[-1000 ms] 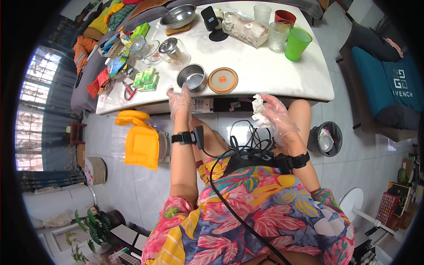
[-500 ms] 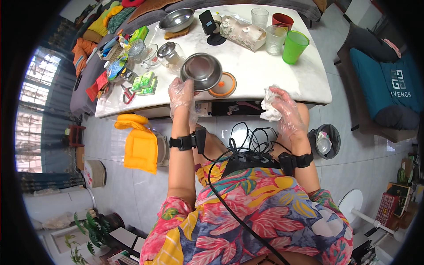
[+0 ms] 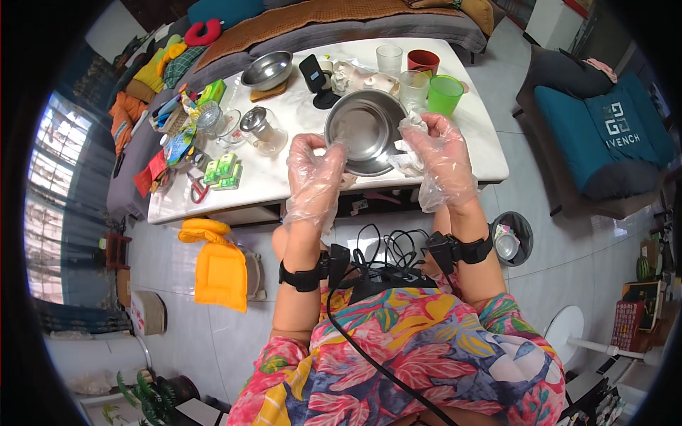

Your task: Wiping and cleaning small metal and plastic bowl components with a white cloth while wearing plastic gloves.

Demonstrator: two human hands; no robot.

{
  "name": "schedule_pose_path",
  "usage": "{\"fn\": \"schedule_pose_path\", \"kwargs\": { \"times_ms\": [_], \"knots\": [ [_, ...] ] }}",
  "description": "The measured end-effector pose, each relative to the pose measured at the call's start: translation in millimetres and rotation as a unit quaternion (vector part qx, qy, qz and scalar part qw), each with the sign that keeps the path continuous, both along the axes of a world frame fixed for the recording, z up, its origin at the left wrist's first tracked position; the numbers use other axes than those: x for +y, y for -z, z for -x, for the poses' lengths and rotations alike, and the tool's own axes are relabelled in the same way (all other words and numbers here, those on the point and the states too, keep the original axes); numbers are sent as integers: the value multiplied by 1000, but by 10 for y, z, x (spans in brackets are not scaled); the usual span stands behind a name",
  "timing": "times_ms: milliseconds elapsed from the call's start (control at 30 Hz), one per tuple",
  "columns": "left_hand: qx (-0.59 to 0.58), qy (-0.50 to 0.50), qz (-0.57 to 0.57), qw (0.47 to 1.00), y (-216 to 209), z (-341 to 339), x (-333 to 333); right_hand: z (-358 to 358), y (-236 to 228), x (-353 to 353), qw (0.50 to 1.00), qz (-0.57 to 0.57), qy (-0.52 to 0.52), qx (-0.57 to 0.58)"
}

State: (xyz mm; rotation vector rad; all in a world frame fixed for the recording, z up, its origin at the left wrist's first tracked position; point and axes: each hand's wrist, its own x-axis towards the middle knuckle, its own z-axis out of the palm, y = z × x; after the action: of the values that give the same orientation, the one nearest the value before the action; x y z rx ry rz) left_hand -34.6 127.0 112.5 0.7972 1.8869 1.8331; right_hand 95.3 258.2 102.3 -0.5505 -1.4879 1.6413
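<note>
My left hand [image 3: 316,174], in a clear plastic glove, grips the left rim of a shiny steel bowl [image 3: 366,128]. The bowl is held up over the table's front edge, its inside tilted toward me. In my right hand [image 3: 444,156], gloved the same way, is a crumpled white tissue [image 3: 410,157] pinched between the fingers. The tissue is at the bowl's right rim; whether the fingers also grip the rim I cannot tell. Past the bowl stand a green cup [image 3: 445,95], a red cup [image 3: 423,62] and clear cups [image 3: 414,89].
On the white table [image 3: 263,174] are another steel bowl [image 3: 268,69], a phone on a stand [image 3: 315,78], a glass jar [image 3: 261,131], green packets [image 3: 224,170] and red-handled scissors [image 3: 198,188]. A yellow cushioned chair [image 3: 220,273], loose black cables [image 3: 387,252] and a trash bin [image 3: 513,238] are near me.
The bowl has come closer and turned its inside more toward me. My right hand has moved left with the tissue to the bowl's rim. The view has shifted, showing more of the sofa.
</note>
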Motion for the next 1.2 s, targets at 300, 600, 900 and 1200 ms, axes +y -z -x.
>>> {"fn": "schedule_pose_path", "kwargs": {
  "times_ms": [300, 600, 900, 1200],
  "knots": [
    [-46, 163, -165, 972, 64, -276, 7, -105, -86, -105, 992, 102, -2, 70],
    [-150, 116, -163, 968, 79, -260, -64, -162, -80, -194, 998, 58, -3, 36],
    [38, 110, -64, 991, 134, -245, -94, -189, -64, 34, 919, -357, 71, -151],
    [65, 120, -92, 986, 139, -242, -81, -41, -345, 159, 848, -520, -25, -96]
  ]
}}
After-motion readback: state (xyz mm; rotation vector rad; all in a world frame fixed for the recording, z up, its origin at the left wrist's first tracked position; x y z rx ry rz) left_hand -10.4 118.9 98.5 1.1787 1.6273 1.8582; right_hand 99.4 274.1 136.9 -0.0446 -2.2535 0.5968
